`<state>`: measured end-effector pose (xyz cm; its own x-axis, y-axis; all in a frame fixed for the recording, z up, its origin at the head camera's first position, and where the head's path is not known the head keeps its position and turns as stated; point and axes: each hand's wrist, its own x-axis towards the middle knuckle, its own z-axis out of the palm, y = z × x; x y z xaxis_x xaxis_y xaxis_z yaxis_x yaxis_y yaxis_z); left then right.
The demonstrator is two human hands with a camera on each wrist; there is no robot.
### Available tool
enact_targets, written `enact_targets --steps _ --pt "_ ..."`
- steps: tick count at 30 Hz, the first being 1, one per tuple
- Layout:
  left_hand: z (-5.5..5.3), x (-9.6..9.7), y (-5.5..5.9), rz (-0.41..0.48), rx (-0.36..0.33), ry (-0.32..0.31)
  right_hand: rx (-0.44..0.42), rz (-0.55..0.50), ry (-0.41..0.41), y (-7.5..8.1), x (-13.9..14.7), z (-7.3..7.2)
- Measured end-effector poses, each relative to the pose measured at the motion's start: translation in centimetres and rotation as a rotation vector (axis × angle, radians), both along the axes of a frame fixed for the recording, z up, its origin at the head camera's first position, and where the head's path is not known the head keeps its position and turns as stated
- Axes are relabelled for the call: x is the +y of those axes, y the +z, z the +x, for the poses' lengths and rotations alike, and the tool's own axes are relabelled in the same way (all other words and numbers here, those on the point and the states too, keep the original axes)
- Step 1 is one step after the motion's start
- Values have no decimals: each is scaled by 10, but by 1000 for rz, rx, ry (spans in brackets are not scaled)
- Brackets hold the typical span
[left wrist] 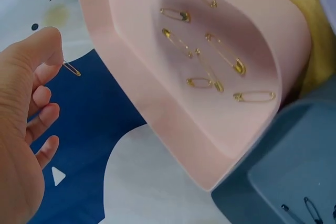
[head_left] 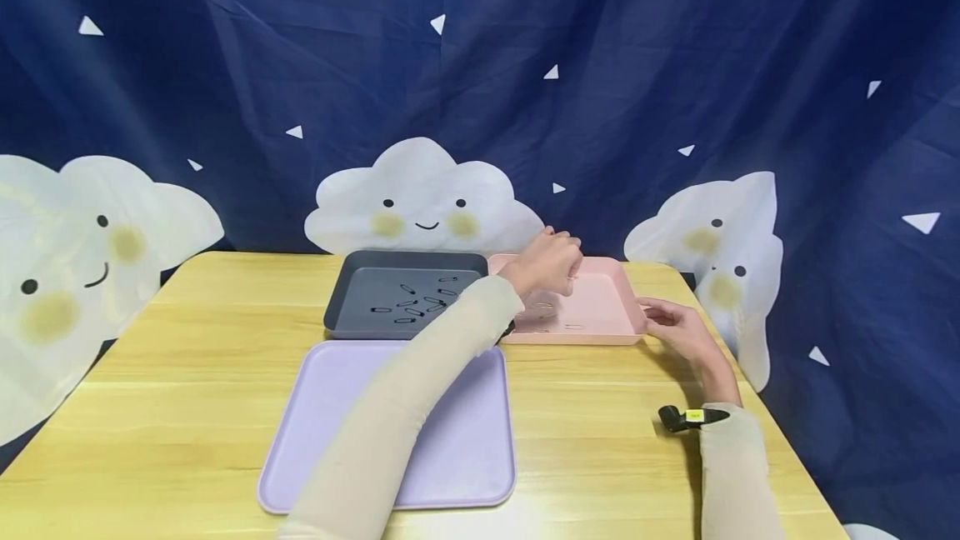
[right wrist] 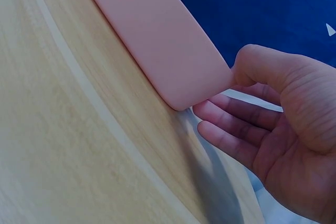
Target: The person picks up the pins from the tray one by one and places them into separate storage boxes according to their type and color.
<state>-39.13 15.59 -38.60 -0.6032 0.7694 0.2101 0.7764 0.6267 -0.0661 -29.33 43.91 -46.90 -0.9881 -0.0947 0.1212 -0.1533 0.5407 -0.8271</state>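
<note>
My left hand is above the pink tray. Between thumb and forefinger it pinches a gold safety pin; its other fingers are loosely bent. Several gold safety pins lie on the floor of the pink tray. My right hand holds the tray's right end by the rim, thumb and fingers at the corner in the right wrist view. The dark grey tray stands left of the pink one, with several black safety pins scattered inside.
A flat lilac tray lies in front of the grey one, and my left sleeve crosses over it. The wooden table extends on both sides. Behind it hangs a dark blue curtain with white clouds.
</note>
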Motion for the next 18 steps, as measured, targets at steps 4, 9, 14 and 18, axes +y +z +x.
enact_targets --steps 4,9,14,18 --pt "-1 3 -5 13 3 5 8 -3 2 -1 0 -1" --pt "-5 8 -14 20 18 25 28 -4 10 -3 0 -2" --pt "-6 13 -22 6 29 46 26 -10 11 -3 0 -2" --pt "-7 17 -27 4 29 64 12 -13 7 -4 1 -3"
